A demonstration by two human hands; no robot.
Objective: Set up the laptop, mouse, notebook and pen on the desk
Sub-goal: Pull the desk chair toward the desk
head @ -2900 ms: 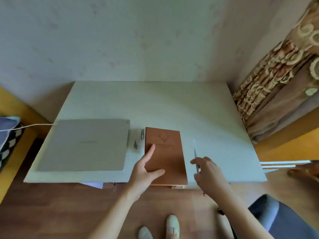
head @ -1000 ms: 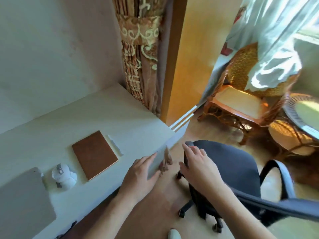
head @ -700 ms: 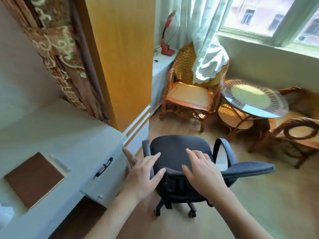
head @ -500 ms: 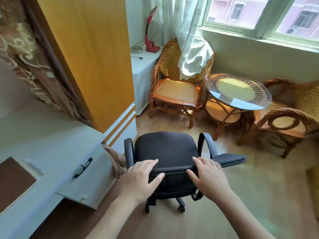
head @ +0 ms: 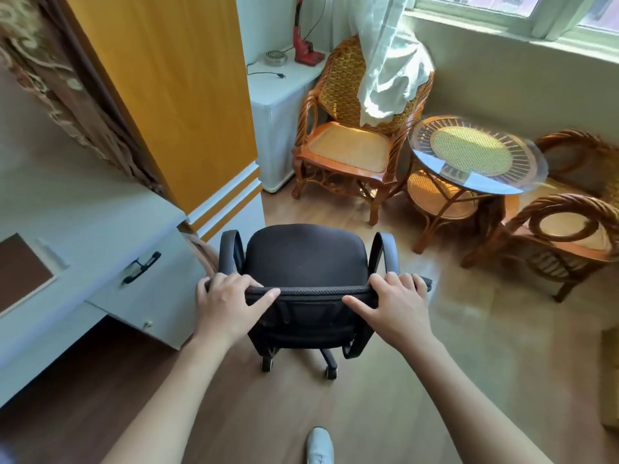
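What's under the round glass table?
Under the round glass table sits a lower wicker shelf on curved wooden legs. Nothing seems to lie on the part you can see; the tabletop hides its far side.

- Left hand (head: pixel 227 304) and right hand (head: pixel 395 306) both grip the top edge of the backrest of a black mesh office chair with armrests (head: pixel 306 259), fingers curled over it.
- The chair stands on a wooden floor (head: pixel 418 380), just beside the corner of a pale white desk with a black-handled drawer (head: pixel 100 222).
- A brown leather-covered notebook (head: pixel 20 272) lies on the desk at the frame's left edge, with a white pen (head: pixel 53 254) just beside it.
- A wicker armchair (head: pixel 348 142) and a round glass-topped table (head: pixel 475 155) stand beyond.
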